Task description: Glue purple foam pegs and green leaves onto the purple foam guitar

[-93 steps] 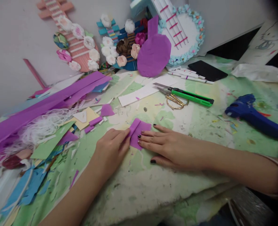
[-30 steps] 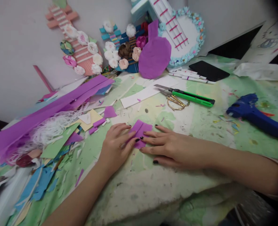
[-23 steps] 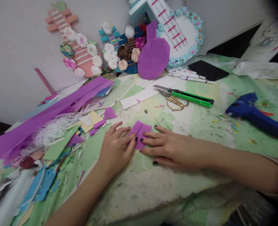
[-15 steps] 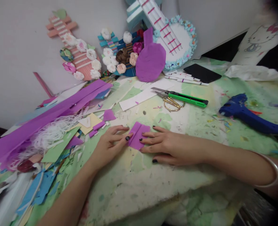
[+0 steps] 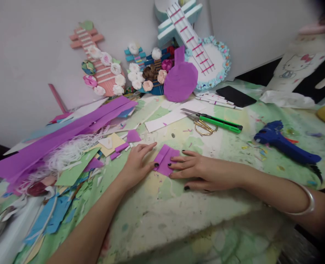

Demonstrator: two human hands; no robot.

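Observation:
A small piece of purple paper (image 5: 162, 161) lies on the stained table cover, with a folded strip along its left side. My left hand (image 5: 137, 163) is at its left edge, thumb tip touching the paper, the other fingers stretched away from it. Flat on its right part rests my right hand (image 5: 198, 168), fingers spread. Behind them lie a green utility knife (image 5: 220, 123) with its blade out and a pair of gold-handled scissors (image 5: 205, 128). A purple paper-covered round shape with a neck (image 5: 181, 80) leans at the back.
A blue glue gun (image 5: 286, 143) lies at the right. Paper scraps (image 5: 77, 168), white string (image 5: 66, 154) and long purple paper (image 5: 69, 134) crowd the left. Decorated model instruments (image 5: 102, 66) lean on the wall; a black phone-like slab (image 5: 235, 96) lies before a white cup (image 5: 294, 69).
The camera view has shifted, so everything sits slightly lower. My left fingers have lifted and straightened off the paper's edge, leaving the thumb there. My right hand stays on the paper.

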